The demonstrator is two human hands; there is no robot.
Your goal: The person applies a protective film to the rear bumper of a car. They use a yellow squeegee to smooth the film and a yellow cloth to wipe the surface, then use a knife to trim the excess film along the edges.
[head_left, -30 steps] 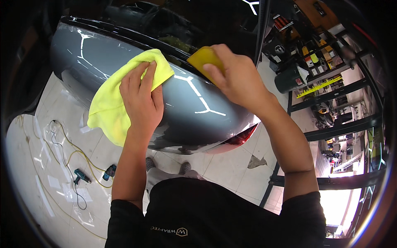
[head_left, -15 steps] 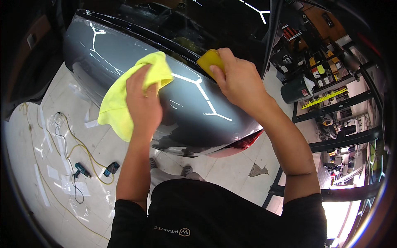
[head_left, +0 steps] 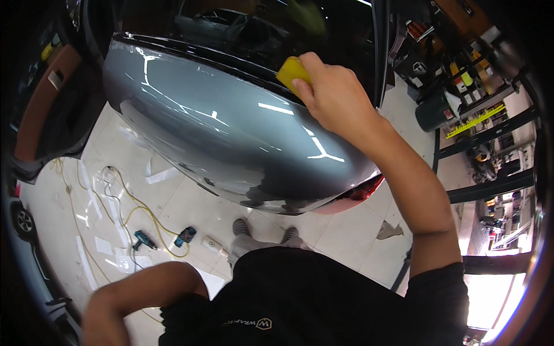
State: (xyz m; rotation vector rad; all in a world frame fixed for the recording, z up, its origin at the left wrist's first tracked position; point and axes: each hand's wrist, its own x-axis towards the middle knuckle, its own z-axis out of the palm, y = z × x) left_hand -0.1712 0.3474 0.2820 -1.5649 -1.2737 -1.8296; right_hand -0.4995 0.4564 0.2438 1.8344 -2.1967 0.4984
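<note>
While gripping a yellow pad (head_left: pixel 292 71) in the right hand (head_left: pixel 332 86), holds it out leftward by the lower edge of the dark window (head_left: pixel 242 37), beyond the grey panel (head_left: pixel 231 135), long axis unclear, left hand out of view.

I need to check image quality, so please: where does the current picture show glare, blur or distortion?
Head view: bright branching reflections glare on the grey car panel; the lower-right opening is blown-out white; the left forearm looks motion-blurred; the dark beams at right bend near the rim.
</note>
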